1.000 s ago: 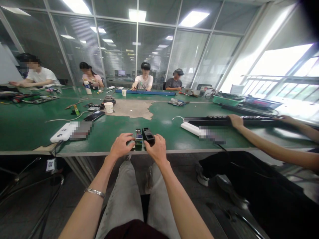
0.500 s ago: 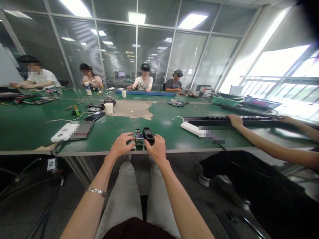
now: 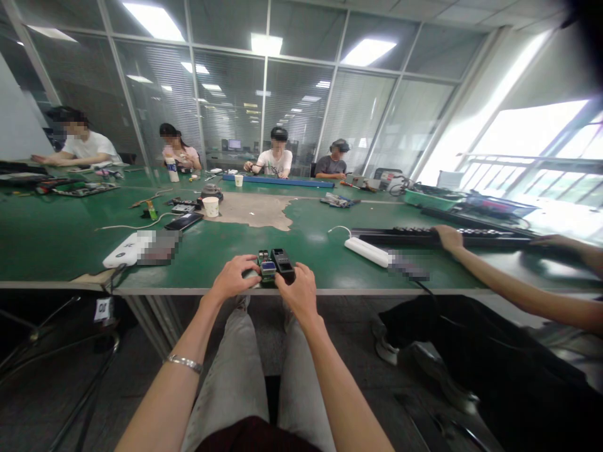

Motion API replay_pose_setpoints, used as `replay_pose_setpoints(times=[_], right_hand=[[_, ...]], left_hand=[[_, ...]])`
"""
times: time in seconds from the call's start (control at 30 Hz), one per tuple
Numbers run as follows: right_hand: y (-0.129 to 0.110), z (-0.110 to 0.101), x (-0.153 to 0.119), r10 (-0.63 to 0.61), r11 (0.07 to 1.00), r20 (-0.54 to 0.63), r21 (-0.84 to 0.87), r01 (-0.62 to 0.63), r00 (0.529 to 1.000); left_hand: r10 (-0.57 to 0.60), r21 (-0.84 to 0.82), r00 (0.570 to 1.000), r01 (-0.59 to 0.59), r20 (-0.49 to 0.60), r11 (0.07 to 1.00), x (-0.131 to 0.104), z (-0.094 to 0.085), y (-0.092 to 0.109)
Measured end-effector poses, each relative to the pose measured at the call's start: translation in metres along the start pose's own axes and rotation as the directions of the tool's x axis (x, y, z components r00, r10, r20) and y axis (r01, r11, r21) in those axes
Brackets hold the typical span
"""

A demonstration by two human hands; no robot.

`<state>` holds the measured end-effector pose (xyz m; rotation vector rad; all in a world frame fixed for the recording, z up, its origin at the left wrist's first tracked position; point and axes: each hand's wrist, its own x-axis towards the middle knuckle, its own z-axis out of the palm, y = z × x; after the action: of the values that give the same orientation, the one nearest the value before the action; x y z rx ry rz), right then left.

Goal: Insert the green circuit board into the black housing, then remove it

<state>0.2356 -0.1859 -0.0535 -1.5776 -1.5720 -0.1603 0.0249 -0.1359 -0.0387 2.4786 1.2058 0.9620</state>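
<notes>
At the near edge of the green table (image 3: 70, 242), my left hand (image 3: 234, 277) curls around the left side of a small green circuit board module (image 3: 267, 269) with several components on it. My right hand (image 3: 298, 290) grips a black plastic cover piece (image 3: 283, 262) lying just right of the board, touching it. Both hands rest on the table edge above my knees. A silver bracelet (image 3: 184, 362) is on my left wrist.
A white power strip (image 3: 366, 251) lies to the right, a white device (image 3: 123, 252) to the left. A neighbour's arm (image 3: 499, 278) reaches to a long black keyboard-like strip (image 3: 424, 233). A paper cup (image 3: 211, 206), a phone (image 3: 183, 221) and several seated people are farther back.
My hands and the two parts have stayed together at the table edge. My right hand has closed a little further over the black piece. The view has shifted slightly.
</notes>
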Motion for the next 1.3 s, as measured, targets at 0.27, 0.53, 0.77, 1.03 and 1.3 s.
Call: replay_pose_setpoints(times=[0.27,0.53,0.77,1.03,1.3], right_hand=[[-0.004,-0.010,-0.004,0.026,1.000,0.040,0.013,-0.026,0.999],[-0.013,-0.021,0.008,0.082,0.993,-0.054,0.087,-0.077,0.995],[-0.047,-0.037,0.023,0.096,0.990,-0.052,0.109,-0.089,0.994],[-0.079,-0.029,0.013,0.091,0.994,0.043,-0.058,-0.088,0.995],[-0.079,-0.021,0.012,0.067,0.992,0.054,-0.111,-0.061,0.996]], left_hand=[[-0.030,-0.019,0.999,0.031,0.013,0.999,0.002,0.000,-0.002],[-0.065,-0.063,0.998,0.066,0.017,0.996,0.002,-0.001,-0.001],[-0.060,-0.182,0.997,0.066,0.038,0.981,-0.001,-0.007,-0.003],[-0.097,-0.277,0.995,0.091,-0.007,0.956,-0.002,-0.004,-0.011],[-0.069,-0.257,0.993,0.092,0.099,0.962,-0.003,-0.007,-0.012]])
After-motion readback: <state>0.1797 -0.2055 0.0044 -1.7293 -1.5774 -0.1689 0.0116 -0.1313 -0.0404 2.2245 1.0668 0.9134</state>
